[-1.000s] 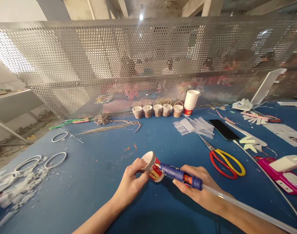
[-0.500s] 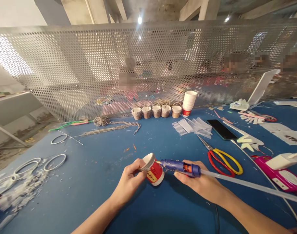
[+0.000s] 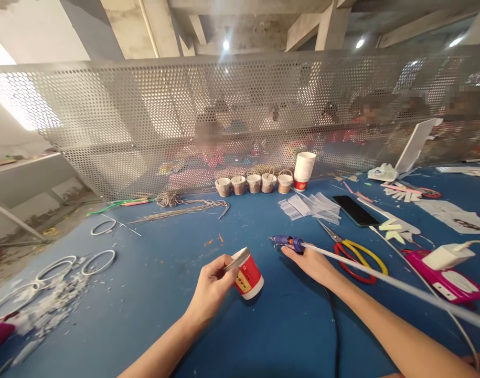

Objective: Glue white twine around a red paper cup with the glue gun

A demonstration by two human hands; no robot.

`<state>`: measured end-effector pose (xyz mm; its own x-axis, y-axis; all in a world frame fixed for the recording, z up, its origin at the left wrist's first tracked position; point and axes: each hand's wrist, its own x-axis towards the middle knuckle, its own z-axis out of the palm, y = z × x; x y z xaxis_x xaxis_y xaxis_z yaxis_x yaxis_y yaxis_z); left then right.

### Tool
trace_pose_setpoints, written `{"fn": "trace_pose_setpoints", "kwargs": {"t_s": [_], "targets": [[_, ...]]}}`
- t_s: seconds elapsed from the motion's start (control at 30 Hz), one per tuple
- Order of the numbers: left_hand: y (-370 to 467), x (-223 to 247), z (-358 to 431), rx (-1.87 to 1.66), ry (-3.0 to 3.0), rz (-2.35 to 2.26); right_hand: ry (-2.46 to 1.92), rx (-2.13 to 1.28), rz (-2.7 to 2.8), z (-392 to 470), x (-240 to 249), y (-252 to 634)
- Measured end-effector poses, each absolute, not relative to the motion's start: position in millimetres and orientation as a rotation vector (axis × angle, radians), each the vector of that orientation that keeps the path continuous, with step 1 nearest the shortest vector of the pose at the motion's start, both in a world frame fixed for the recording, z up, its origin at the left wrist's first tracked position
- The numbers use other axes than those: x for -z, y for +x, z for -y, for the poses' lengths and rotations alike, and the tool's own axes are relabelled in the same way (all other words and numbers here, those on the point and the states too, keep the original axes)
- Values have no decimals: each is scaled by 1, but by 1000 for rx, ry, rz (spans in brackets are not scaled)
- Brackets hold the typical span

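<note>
A red and white paper cup [image 3: 251,277] is tilted in my left hand [image 3: 213,286], whose fingers pinch its rim, where grey-brown cord runs around. My right hand [image 3: 308,262] is wrapped round a blue glue gun [image 3: 287,242], with a long pale glue stick [image 3: 381,276] reaching back from it over my forearm. The gun's nozzle points left, apart from the cup. Beyond my hands stand several small cord-wrapped baskets [image 3: 254,184] in a row, beside a stack of paper cups [image 3: 305,170].
Red-and-yellow scissors [image 3: 360,257], a phone [image 3: 355,210], clear strips [image 3: 310,206] and a magenta power strip [image 3: 446,278] lie right. Cord [image 3: 177,207], white rings [image 3: 98,262] and scraps lie left. A perforated metal screen [image 3: 145,126] runs behind the table.
My right hand has drawn the glue gun away from the cup, backward and up toward the scissors. My left hand still holds the cup. The view has shifted slightly.
</note>
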<state>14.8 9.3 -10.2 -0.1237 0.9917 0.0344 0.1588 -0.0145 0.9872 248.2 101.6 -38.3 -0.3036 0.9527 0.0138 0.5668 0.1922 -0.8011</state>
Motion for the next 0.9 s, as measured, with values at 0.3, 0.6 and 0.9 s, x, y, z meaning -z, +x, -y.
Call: {"fn": "trace_pose_setpoints", "kwargs": {"t_s": [0.3, 0.6, 0.9], "targets": [[20, 4, -6, -1284, 1253, -1412, -1420, -931, 1965, -100, 35, 248], [26, -8, -5, -1250, 1150, -1451, -1414, -890, 1983, -102, 41, 249], [21, 5, -7, -1301, 1010, -1412, -1406, -879, 1965, -100, 36, 251]]}}
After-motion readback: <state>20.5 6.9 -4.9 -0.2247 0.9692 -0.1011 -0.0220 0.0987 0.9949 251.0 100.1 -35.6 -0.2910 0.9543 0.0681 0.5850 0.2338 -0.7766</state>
